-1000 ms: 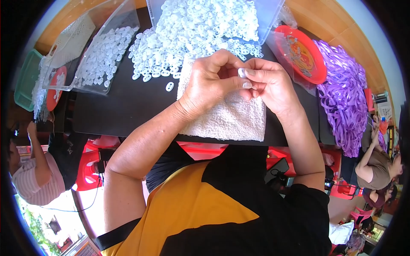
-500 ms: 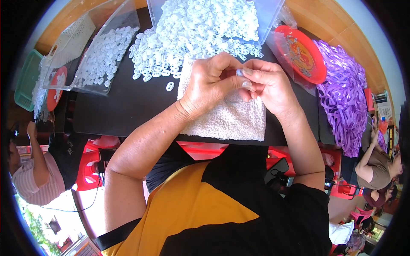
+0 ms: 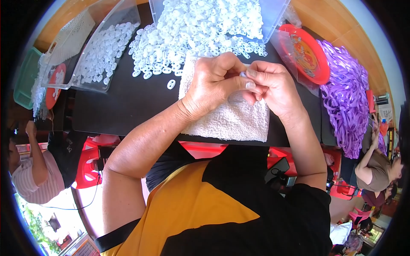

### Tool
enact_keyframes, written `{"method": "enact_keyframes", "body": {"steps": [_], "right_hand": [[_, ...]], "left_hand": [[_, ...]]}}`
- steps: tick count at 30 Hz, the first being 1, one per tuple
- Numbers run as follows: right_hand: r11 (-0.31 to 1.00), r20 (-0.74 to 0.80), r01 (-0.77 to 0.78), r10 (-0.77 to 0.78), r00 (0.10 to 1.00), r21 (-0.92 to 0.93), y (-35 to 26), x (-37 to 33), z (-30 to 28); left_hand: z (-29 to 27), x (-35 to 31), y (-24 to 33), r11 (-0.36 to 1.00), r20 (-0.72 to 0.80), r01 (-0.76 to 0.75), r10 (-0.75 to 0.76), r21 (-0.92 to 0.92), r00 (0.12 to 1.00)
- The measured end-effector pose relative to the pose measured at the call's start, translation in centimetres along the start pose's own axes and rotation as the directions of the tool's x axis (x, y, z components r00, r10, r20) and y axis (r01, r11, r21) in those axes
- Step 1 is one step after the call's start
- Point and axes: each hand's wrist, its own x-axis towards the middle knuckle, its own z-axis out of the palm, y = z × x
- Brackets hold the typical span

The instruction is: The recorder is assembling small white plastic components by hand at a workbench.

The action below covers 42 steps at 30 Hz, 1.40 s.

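Note:
Both my hands meet over a folded white terry cloth (image 3: 232,121) on the dark table. My left hand (image 3: 218,81) is closed, its thumb pressed toward the fingertips of the other hand. My right hand (image 3: 273,83) is closed in a pinch, thumb against bent fingers. Between the fingertips shows a bit of a small pale bluish piece (image 3: 243,74); most of it is hidden, so its kind cannot be told. One white two-holed plastic piece (image 3: 171,84) lies alone left of the cloth, near a heap of the same pieces (image 3: 171,47).
A clear plastic bin (image 3: 273,21) tips more white pieces onto the table. Left stands another clear bin (image 3: 96,88) with white pieces. At right are a red plate (image 3: 322,64) holding small pieces and a pile of purple ribbons (image 3: 346,94). People (image 3: 36,179) sit on both sides.
My hands stay together in nearly the same pinch, with slight finger movement. The whole view has shifted a little.

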Motion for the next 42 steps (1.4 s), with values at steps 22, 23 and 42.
{"method": "enact_keyframes", "body": {"steps": [22,23,42], "right_hand": [[0.958,-0.118,0.137,-0.171,0.978,-0.251,0.0,0.3,-0.1],[0.959,-0.12,0.134,-0.168,0.979,-0.252,0.0,0.3,-0.1],[0.962,-0.11,0.124,-0.154,0.982,-0.242,-0.4,0.2,-0.1]], "left_hand": [[-0.1,1.1,-0.9,0.998,-0.02,0.062,-0.062,-0.015,0.998],[-0.1,1.1,-0.8,0.998,-0.021,0.059,-0.059,-0.014,0.998],[-0.1,1.0,-0.6,0.999,-0.039,0.052,-0.053,-0.013,0.998]]}}
